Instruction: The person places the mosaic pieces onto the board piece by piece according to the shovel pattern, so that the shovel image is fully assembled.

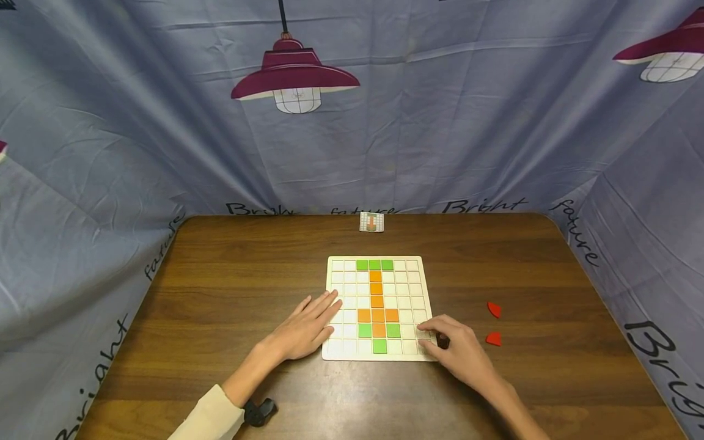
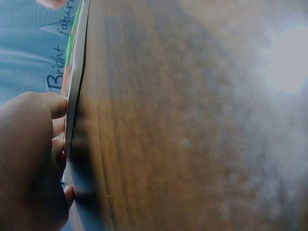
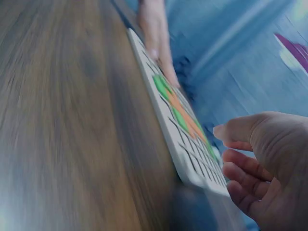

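Note:
A white gridded board (image 1: 410,293) lies flat on the wooden table, with green square tiles (image 1: 375,264) and orange square tiles (image 1: 376,301) set in its middle columns. My left hand (image 1: 305,330) rests on the board's left edge, its fingers stretched out. At the lower right corner is my right hand (image 1: 459,349), thumb and index finger bent and spread apart over the border cells. No piece shows between them, and the right wrist view finds the hand (image 3: 269,168) loosely curled beside the board (image 3: 192,173).
Two small red pieces, an upper one (image 1: 494,310) and a lower one (image 1: 493,338), lie on the table right of the board. A small printed card (image 1: 371,222) is at the table's back edge. A blue-grey printed curtain (image 1: 396,140) surrounds the table.

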`<state>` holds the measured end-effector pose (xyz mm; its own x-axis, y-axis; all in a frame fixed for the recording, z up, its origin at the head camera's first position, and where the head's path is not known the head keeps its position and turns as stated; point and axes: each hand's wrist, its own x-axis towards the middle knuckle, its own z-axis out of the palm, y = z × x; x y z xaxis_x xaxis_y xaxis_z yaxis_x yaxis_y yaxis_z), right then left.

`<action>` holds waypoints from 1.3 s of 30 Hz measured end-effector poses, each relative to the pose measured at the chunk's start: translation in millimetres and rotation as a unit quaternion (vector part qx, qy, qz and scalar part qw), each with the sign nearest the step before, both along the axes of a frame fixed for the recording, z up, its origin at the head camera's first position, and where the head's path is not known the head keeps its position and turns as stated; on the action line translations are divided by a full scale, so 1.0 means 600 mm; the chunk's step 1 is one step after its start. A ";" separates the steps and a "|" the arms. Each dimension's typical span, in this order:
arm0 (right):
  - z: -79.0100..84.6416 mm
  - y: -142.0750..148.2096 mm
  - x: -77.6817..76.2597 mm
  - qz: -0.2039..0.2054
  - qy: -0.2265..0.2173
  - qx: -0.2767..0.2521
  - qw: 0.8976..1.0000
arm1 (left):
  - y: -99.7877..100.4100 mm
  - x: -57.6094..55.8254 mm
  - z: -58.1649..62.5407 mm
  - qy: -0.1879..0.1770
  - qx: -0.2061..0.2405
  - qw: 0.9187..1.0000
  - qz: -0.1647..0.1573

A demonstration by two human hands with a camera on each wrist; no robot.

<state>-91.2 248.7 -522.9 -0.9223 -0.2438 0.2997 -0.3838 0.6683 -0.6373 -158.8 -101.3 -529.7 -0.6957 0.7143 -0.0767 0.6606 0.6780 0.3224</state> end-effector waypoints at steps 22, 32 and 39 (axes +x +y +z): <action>-0.017 0.182 0.081 -0.264 -0.068 0.079 0.959 | 0.002 0.001 0.003 0.007 -0.005 1.000 -0.003; -0.021 0.152 0.057 -0.261 -0.041 0.084 0.961 | 0.000 -0.001 0.000 0.003 -0.004 1.000 -0.003; -0.023 0.149 0.055 -0.242 -0.049 0.078 0.966 | 0.000 0.000 0.001 -0.001 -0.006 1.000 -0.002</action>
